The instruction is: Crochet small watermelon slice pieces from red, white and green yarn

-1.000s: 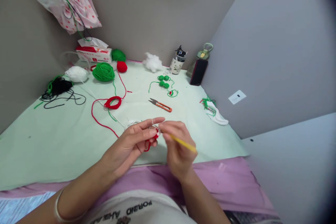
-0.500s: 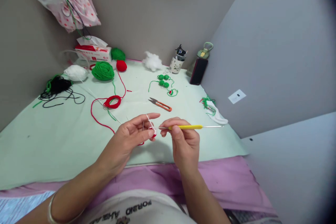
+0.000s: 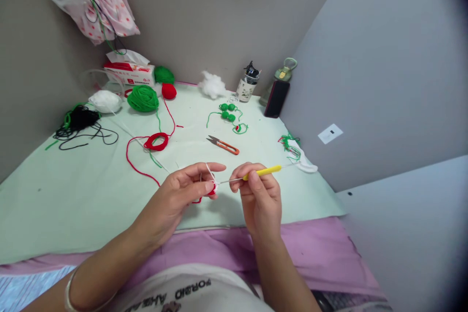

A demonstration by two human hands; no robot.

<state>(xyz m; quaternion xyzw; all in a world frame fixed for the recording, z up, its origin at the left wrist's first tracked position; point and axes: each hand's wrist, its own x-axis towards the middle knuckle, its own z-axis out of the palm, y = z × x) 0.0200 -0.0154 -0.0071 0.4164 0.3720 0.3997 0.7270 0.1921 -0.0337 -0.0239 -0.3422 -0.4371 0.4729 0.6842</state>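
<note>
Between thumb and fingers, my left hand (image 3: 186, 185) pinches a small red and white crochet piece (image 3: 213, 188). White yarn (image 3: 210, 171) runs from the piece up over the outstretched left index finger. My right hand (image 3: 261, 195) holds a crochet hook (image 3: 263, 172) by its yellow handle, with the handle end tilted up to the right. The hook's thin metal tip reaches the white edge of the piece; whether a loop sits on it is too small to tell. Red yarn (image 3: 142, 171) trails on the table to the left of my left hand.
Orange thread snips (image 3: 224, 145) lie just beyond my hands. Farther back are green crochet balls (image 3: 228, 112), white stuffing (image 3: 212, 85), a green yarn ball (image 3: 143, 98) and a white yarn ball (image 3: 106, 101). A phone (image 3: 277, 99) leans on a bottle (image 3: 285, 70). Yarn scraps (image 3: 290, 145) lie right.
My right hand has moved slightly right, drawing the hook back from the piece and tilting its handle end upward. My left hand keeps its pinch, nearly still.
</note>
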